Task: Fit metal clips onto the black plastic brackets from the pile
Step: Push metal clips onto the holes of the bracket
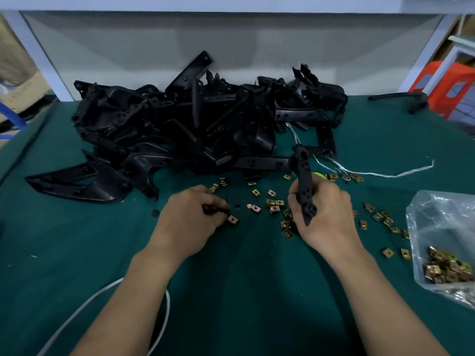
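A big pile of black plastic brackets (195,124) lies across the back of the green table. My right hand (325,217) grips one long narrow black bracket (303,176), which stands nearly upright with its tip pointing down at the table. My left hand (190,219) rests on the cloth with its fingers curled, pinching a brass-coloured metal clip (232,220) at the fingertips. Several loose metal clips (273,204) are scattered on the cloth between and around both hands.
A clear plastic bag (442,227) holding several more clips sits at the right edge. White string (385,173) trails from the pile toward the right. A white cable (84,304) loops near my left forearm. A single black handle-shaped part (411,98) lies at the back right.
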{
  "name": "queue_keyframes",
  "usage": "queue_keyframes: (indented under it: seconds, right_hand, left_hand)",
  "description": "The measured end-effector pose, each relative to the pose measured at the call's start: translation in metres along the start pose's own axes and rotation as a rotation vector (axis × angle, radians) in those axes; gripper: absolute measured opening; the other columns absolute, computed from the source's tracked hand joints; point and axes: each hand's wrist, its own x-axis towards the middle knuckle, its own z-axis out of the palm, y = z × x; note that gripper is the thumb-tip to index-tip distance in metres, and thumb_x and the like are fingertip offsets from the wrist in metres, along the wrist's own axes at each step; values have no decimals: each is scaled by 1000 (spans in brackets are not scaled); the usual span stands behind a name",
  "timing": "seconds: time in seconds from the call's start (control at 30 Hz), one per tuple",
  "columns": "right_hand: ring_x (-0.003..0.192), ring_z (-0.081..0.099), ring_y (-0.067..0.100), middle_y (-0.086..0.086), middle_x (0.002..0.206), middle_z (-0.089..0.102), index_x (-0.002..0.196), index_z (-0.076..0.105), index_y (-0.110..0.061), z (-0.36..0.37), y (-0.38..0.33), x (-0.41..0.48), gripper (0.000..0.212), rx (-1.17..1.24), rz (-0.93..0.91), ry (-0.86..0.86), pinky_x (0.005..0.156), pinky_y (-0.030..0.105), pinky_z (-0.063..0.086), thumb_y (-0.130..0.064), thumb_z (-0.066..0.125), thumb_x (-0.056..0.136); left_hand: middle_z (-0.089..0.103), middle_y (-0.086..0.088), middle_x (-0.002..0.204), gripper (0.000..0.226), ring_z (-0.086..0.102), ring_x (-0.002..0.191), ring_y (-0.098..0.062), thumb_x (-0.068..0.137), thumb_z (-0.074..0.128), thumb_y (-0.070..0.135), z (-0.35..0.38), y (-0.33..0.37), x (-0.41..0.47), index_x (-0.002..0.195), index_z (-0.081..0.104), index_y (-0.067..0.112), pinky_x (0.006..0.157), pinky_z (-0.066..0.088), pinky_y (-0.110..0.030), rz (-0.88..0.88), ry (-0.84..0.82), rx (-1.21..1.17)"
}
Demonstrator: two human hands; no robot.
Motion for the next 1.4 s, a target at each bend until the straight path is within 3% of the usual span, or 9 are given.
queue_keyframes:
  seconds: [0.13, 0.23, 0.33, 0.53, 0.7, 0.87, 1.1, 1.27, 1.4]
  right_hand:
    - [69, 60, 30, 2, 68, 62, 80, 57, -28, 5, -3, -3, 26, 7, -50, -42, 63, 45, 54, -3, 62, 81]
    - [68, 58, 32, 2, 66, 60, 81, 57, -28, 6, -2, -3, 28, 17, -71, -63, 62, 47, 54, -1, 63, 81]
    - [66, 58, 30, -1, 64, 59, 79, 58, -27, 5, -3, -4, 25, 63, -102, -57, 60, 46, 53, -2, 63, 82]
    - [65, 60, 5, -19, 72, 62, 83, 58, -33, 13, -20, -12, 13, 228, -186, -144, 52, 18, 43, -33, 58, 97]
    - [73, 65, 9, -9, 77, 67, 86, 63, -31, 5, -23, -16, 13, 347, -239, -251, 66, 35, 55, -33, 76, 86]
    - [68, 67, 11, -6, 73, 69, 79, 65, -27, -3, -23, -9, 16, 300, -242, -306, 64, 41, 57, -25, 80, 76]
    - [72, 69, 8, -9, 78, 71, 81, 68, -30, -4, -21, -10, 20, 364, -169, -286, 65, 35, 58, -31, 85, 69]
    - [60, 67, 11, -6, 64, 69, 71, 67, -23, 5, -22, -9, 17, 332, -86, -211, 58, 29, 56, -10, 78, 74]
    - [51, 59, 9, -7, 56, 63, 60, 61, -24, 4, -23, -9, 26, 285, -77, -213, 46, 21, 44, -5, 74, 73]
  left_hand:
    - [56, 23, 96, 18, 50, 99, -7, 73, 86, 43, -2, -4, 2, 88, 80, 35, 85, 44, -33, 39, 68, 234]
    - [62, 19, 89, 11, 59, 92, -10, 73, 88, 33, -1, -3, 1, 77, 78, 35, 80, 48, -30, 18, 51, 98]
    - [69, 19, 77, 12, 63, 72, -2, 76, 86, 30, 1, 1, 1, 71, 78, 37, 62, 46, -12, -59, 104, -139]
    - [69, 2, 65, 15, 59, 62, -3, 87, 77, 18, 11, 21, -5, 75, 79, 26, 59, 45, -13, -83, -18, -600]
    - [61, 2, 63, 24, 50, 63, -10, 96, 68, 14, 21, 29, -10, 76, 78, 24, 59, 41, -22, -43, -113, -687]
    - [63, -1, 67, 26, 48, 63, -12, 99, 64, 20, 16, 31, -12, 76, 77, 19, 59, 39, -22, 0, -242, -679]
    - [56, 8, 52, 26, 45, 50, -4, 96, 68, 28, 15, 33, -14, 71, 77, 28, 49, 35, -14, 46, -49, -552]
    - [70, 8, 68, 22, 65, 64, -11, 96, 68, 27, 21, 34, -17, 76, 76, 31, 61, 54, -31, 116, 37, -299]
    - [66, 22, 71, 11, 62, 69, -3, 92, 73, 27, 20, 38, -23, 83, 76, 32, 60, 46, -16, 261, 160, -93]
